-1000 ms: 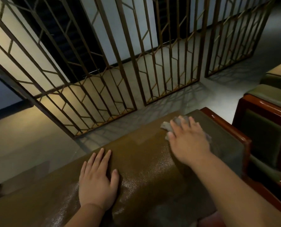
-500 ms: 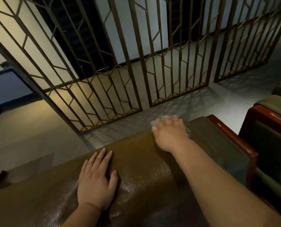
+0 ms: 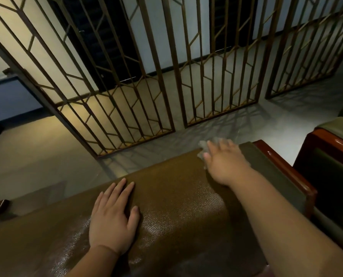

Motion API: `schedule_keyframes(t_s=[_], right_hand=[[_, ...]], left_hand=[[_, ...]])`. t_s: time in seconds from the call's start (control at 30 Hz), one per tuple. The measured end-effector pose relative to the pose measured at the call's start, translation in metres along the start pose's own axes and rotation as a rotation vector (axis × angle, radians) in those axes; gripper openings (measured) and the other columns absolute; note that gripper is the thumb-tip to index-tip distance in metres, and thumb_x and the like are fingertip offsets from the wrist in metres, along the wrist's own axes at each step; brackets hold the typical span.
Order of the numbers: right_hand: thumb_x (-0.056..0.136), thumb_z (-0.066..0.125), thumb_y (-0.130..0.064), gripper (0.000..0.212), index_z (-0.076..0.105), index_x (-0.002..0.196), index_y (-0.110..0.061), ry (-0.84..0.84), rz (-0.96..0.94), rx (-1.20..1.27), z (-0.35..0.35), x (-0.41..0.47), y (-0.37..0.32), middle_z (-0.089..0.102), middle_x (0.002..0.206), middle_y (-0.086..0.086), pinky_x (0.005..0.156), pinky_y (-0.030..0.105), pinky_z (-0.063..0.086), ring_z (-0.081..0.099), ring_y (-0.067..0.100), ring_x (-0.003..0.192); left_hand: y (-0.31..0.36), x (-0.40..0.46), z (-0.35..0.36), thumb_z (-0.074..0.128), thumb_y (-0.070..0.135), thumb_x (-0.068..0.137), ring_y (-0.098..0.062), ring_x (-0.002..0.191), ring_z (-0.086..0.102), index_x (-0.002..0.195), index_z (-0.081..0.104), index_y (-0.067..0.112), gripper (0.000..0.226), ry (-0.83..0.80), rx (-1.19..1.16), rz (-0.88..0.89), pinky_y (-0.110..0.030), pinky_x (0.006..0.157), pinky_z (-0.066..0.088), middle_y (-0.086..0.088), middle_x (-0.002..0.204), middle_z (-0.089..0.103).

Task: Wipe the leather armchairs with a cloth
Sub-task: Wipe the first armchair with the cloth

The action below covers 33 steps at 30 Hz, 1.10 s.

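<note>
1. The right hand [image 3: 225, 162] lies flat, fingers straight, pressing a pale cloth [image 3: 203, 145] onto the top of the brown leather armchair back [image 3: 176, 196]. Nothing is clenched here; the cloth is only pinned under the palm and fingers. It is blurred and shows just past the fingertips, at about 1 o'clock in the view.
2. The left hand [image 3: 113, 218] rests open on the same leather, fingers straight and together, at about 7 o'clock. It holds nothing and seems to brace the person.
3. The cloth sits right at the far edge of the chair back, above the floor [image 3: 36, 162]. Since no finger curls round it, a stroke pushed further toward 12 o'clock could slide it off the edge and drop it behind the chair.
4. The leather looks glossy near the left hand. I cannot tell whether it is damp, but if so, the bracing palm could skid.
5. At 3 o'clock a glossy wooden arm [image 3: 286, 170] borders the chair, with a second chair [image 3: 334, 156] just beside it. A wide sideways stroke could knock the knuckles on the wood.
6. No containers are visible.
</note>
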State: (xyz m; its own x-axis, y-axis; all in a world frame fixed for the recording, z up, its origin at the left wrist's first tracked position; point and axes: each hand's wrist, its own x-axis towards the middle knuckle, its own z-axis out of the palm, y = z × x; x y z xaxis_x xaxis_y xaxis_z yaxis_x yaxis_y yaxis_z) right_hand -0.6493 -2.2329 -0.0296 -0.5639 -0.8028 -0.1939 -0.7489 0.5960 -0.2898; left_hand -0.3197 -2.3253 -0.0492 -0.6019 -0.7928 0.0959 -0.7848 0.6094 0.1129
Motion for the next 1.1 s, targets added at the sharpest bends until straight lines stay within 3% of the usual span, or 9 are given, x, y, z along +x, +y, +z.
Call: schedule_keyframes(t_s=[0.1, 0.2, 0.37, 0.5, 0.7, 0.8, 0.9, 0.97, 1.1], right_hand=[[0.108, 0.015, -0.053, 0.062, 0.000, 0.165, -0.031, 0.099, -0.283, -0.063, 0.038, -0.062, -0.045, -0.004, 0.174, 0.009, 0.124, 0.047, -0.011, -0.007, 0.033, 0.159], [0.105, 0.016, -0.057, 0.062, 0.021, 0.164, -0.035, 0.176, -0.448, -0.087, 0.060, -0.109, -0.033, 0.013, 0.174, 0.002, 0.126, 0.039, -0.010, 0.005, 0.025, 0.161], [0.107, 0.026, -0.044, 0.055, 0.038, 0.158, -0.028, 0.423, -0.180, 0.075, 0.062, -0.121, 0.061, 0.034, 0.166, 0.006, 0.130, 0.046, 0.010, 0.019, 0.023, 0.158], [0.108, 0.023, -0.044, 0.052, 0.043, 0.153, -0.028, 0.652, 0.063, 0.249, 0.097, -0.130, 0.021, 0.034, 0.165, 0.005, 0.128, 0.054, 0.011, 0.015, 0.029, 0.159], [0.106, 0.037, -0.046, 0.053, 0.039, 0.158, -0.032, 0.624, -0.520, 0.102, 0.161, -0.176, -0.044, 0.026, 0.170, 0.005, 0.126, 0.055, 0.016, 0.018, 0.034, 0.158], [0.107, 0.029, -0.048, 0.057, 0.029, 0.162, -0.031, 0.710, -0.252, 0.128, 0.146, -0.160, 0.022, 0.020, 0.172, 0.009, 0.126, 0.061, 0.012, 0.009, 0.035, 0.160], [0.106, 0.022, -0.054, 0.061, 0.011, 0.163, -0.037, 0.711, 0.197, 0.545, 0.131, -0.151, 0.061, 0.007, 0.173, 0.006, 0.126, 0.064, 0.011, -0.005, 0.031, 0.160], [0.104, 0.022, -0.055, 0.065, 0.003, 0.164, -0.037, 0.727, 0.246, 0.703, 0.142, -0.153, 0.031, -0.003, 0.173, 0.015, 0.127, 0.063, 0.006, -0.012, 0.035, 0.159], [0.105, 0.030, -0.051, 0.072, 0.010, 0.166, -0.018, 0.802, 0.109, 0.576, 0.205, -0.184, -0.074, 0.000, 0.167, 0.034, 0.124, 0.068, 0.007, -0.012, 0.052, 0.155]], left_hand=[[-0.002, -0.001, 0.001, 0.033, 0.058, 0.095, -0.019, 0.157, 0.030, 0.160, 0.043, 0.034, 0.070, 0.007, -0.008, 0.005, -0.048, 0.130, 0.020, 0.007, 0.168, 0.037], [-0.002, -0.002, 0.002, 0.030, 0.060, 0.096, -0.019, 0.157, 0.028, 0.162, 0.040, 0.033, 0.071, -0.004, 0.004, 0.010, -0.047, 0.131, 0.018, 0.006, 0.169, 0.035], [0.000, -0.002, 0.001, 0.029, 0.058, 0.098, -0.023, 0.156, 0.031, 0.162, 0.041, 0.029, 0.071, 0.003, 0.011, 0.021, -0.051, 0.130, 0.021, 0.001, 0.168, 0.038], [0.000, -0.004, 0.001, 0.030, 0.059, 0.098, -0.025, 0.155, 0.033, 0.161, 0.043, 0.027, 0.072, 0.014, 0.021, 0.014, -0.050, 0.129, 0.023, -0.001, 0.167, 0.040], [-0.004, -0.002, 0.004, 0.028, 0.061, 0.100, -0.025, 0.155, 0.032, 0.162, 0.041, 0.030, 0.070, 0.042, 0.022, 0.037, -0.050, 0.129, 0.024, 0.000, 0.168, 0.039], [-0.008, -0.001, 0.005, 0.025, 0.063, 0.102, -0.024, 0.157, 0.030, 0.163, 0.037, 0.033, 0.069, 0.043, 0.018, 0.057, -0.050, 0.129, 0.022, 0.001, 0.169, 0.036], [-0.010, -0.002, 0.007, 0.023, 0.065, 0.101, -0.025, 0.158, 0.027, 0.163, 0.036, 0.035, 0.070, 0.043, 0.015, 0.086, -0.050, 0.130, 0.020, 0.001, 0.171, 0.034], [-0.011, -0.005, 0.006, 0.022, 0.066, 0.100, -0.025, 0.159, 0.026, 0.163, 0.036, 0.037, 0.070, 0.041, 0.007, 0.123, -0.050, 0.130, 0.019, 0.001, 0.171, 0.033], [-0.012, -0.008, 0.002, 0.023, 0.064, 0.100, -0.022, 0.160, 0.023, 0.163, 0.036, 0.040, 0.069, 0.026, -0.012, 0.210, -0.051, 0.130, 0.018, 0.004, 0.172, 0.032]])
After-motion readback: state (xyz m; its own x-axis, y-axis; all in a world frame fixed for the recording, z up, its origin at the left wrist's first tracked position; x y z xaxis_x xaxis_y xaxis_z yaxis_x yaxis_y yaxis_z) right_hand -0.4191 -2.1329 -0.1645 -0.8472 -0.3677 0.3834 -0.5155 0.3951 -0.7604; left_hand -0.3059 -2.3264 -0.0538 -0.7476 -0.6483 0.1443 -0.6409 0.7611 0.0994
